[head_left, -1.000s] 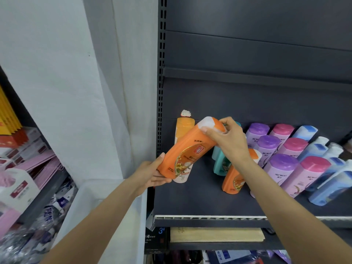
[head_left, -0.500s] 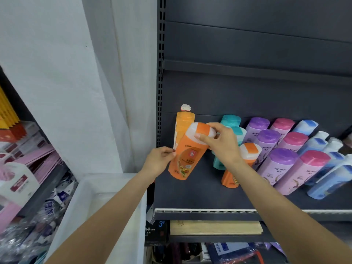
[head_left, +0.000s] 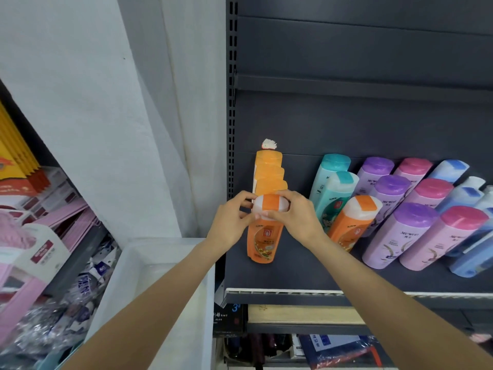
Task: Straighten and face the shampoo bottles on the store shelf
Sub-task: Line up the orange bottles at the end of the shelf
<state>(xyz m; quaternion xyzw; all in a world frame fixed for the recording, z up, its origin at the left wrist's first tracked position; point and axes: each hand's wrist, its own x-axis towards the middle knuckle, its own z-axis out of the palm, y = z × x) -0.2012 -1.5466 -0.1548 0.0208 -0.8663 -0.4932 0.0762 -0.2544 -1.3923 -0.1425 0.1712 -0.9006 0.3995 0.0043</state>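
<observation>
An orange shampoo bottle (head_left: 264, 240) with a white and orange cap stands upright on the dark shelf (head_left: 293, 273), label facing me, at the front of a row of orange bottles (head_left: 268, 169). My left hand (head_left: 232, 222) and my right hand (head_left: 296, 217) both grip it around the cap. To its right a second orange bottle (head_left: 349, 225) leans left against teal bottles (head_left: 330, 188). Beyond them stand rows of purple bottles (head_left: 400, 231), pink bottles (head_left: 442, 236) and blue bottles (head_left: 469, 193).
A white plastic bin (head_left: 160, 263) sits below my left forearm, beside the shelf's perforated upright (head_left: 231, 102). Pink boxes (head_left: 32, 257) and packets fill shelves at the far left. A lower shelf holds a flat tan box (head_left: 301, 315).
The orange bottle has gone from tilted in the air to upright on the shelf in front of the orange row. My left hand moved up from its base to the cap.
</observation>
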